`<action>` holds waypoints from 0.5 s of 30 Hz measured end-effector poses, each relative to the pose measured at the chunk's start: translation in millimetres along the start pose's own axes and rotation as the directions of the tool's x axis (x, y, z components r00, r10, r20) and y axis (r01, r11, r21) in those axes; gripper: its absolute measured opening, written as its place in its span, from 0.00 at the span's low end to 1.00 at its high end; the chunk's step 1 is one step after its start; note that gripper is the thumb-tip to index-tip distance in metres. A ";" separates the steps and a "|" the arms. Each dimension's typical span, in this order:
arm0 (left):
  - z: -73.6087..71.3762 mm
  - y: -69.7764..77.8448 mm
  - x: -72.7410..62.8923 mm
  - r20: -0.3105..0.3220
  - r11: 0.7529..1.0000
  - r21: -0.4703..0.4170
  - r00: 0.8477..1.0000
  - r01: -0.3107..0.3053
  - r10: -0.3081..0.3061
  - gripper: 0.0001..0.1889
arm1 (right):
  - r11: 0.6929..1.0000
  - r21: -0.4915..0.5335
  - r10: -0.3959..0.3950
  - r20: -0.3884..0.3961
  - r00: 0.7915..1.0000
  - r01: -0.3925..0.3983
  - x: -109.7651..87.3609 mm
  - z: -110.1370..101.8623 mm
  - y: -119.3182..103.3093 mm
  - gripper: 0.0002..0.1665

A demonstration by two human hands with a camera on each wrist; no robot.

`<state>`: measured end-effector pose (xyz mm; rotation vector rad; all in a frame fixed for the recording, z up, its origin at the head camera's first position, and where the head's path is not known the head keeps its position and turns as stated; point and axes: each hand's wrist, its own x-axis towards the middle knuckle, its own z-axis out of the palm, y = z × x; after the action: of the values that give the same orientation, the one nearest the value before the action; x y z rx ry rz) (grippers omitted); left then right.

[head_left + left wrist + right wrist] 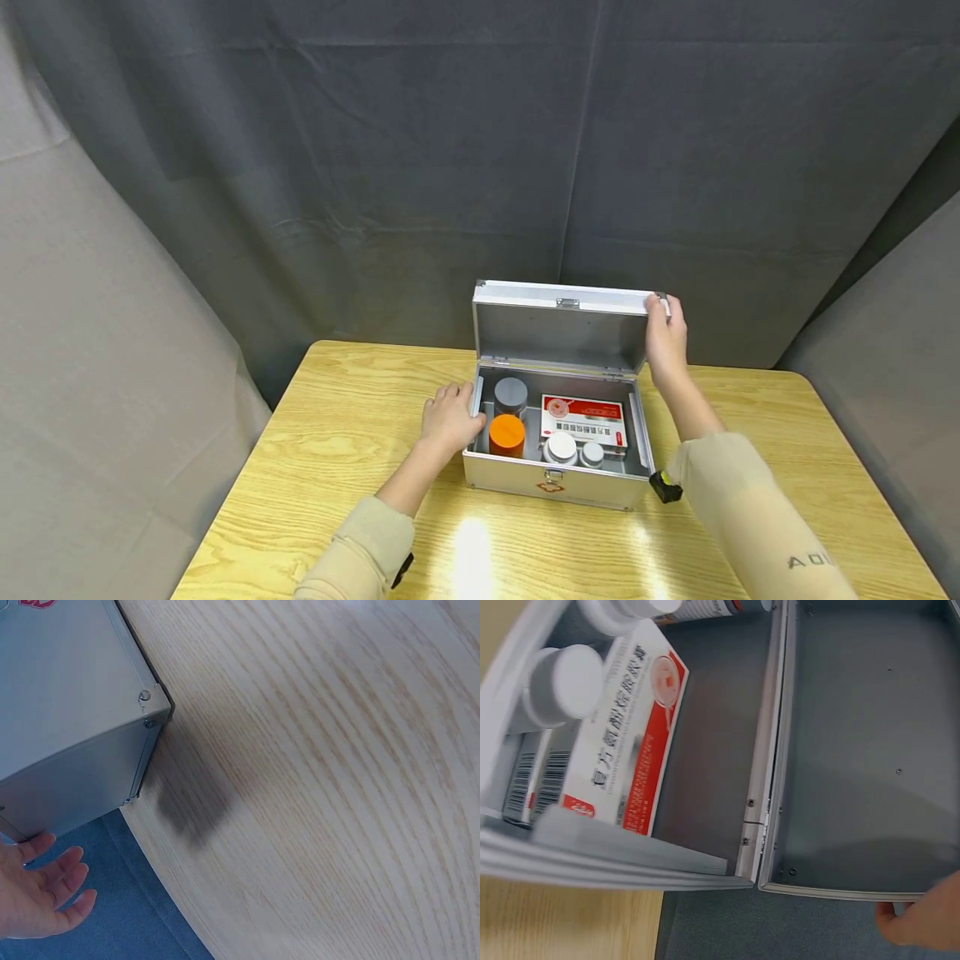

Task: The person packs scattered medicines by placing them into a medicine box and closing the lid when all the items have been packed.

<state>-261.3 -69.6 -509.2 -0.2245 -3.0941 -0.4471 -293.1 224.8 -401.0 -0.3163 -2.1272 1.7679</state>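
A silver aluminium medicine box (510,483) stands on the table with its lid (558,333) raised. My right hand (667,346) grips the lid's upper right corner; in the right wrist view, fingers (889,922) curl at the lid's edge. At the box's left wall is my left hand (452,421), thumb at the rim and the other fingers outside, loosely bent in the left wrist view. Inside are a grey-capped container (511,393), an orange-capped container (507,433), two white bottles (560,447) and a red-and-white medicine carton (583,419).
The box stands towards the back of a light wood-grain table (330,467). A dark grey curtain (420,192) hangs behind it, with paler cloth (105,350) at the sides. A clasp (553,476) and a red emblem mark the box's front.
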 end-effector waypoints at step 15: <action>1.4 -1.1 1.9 -0.017 0.999 -0.043 1.000 0.011 -0.011 0.31 | 0.974 -0.005 -0.228 -0.053 0.972 0.228 -30.3 -5.4 14.4 0.21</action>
<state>-263.3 -70.0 -510.8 -0.2032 -3.0730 -0.5132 -264.1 220.6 -418.2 -0.1109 -2.0346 1.6112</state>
